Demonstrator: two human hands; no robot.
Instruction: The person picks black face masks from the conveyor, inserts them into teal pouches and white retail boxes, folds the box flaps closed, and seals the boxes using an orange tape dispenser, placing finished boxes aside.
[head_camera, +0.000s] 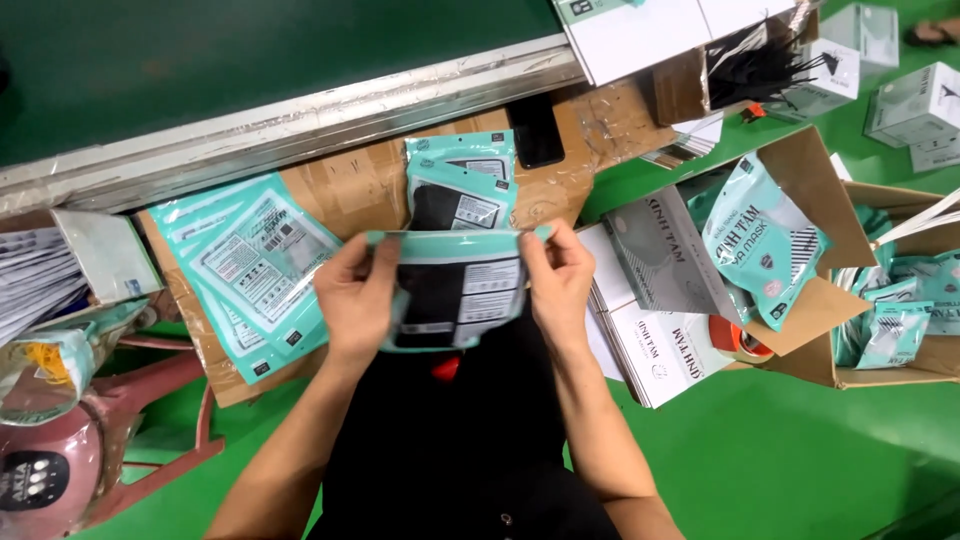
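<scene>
A teal pouch (455, 292) with a clear window showing black masks is held in front of me by its top edge. My left hand (358, 296) pinches its left side and my right hand (560, 280) pinches its right side, thumbs on the sealing strip. Just beyond it, filled teal pouches (460, 185) lie stacked on a sheet of brown cardboard (350, 185). A pile of flat teal pouches (250, 265) lies to the left of my left hand.
A metal-edged green conveyor (250, 120) runs across the top. White boxes (665, 345) and a cardboard box of pouches (770, 240) stand at the right, with a tape roll (742, 342). Black ear loops or masks (755, 65) fill a box top right. A pink stool (130, 420) sits lower left.
</scene>
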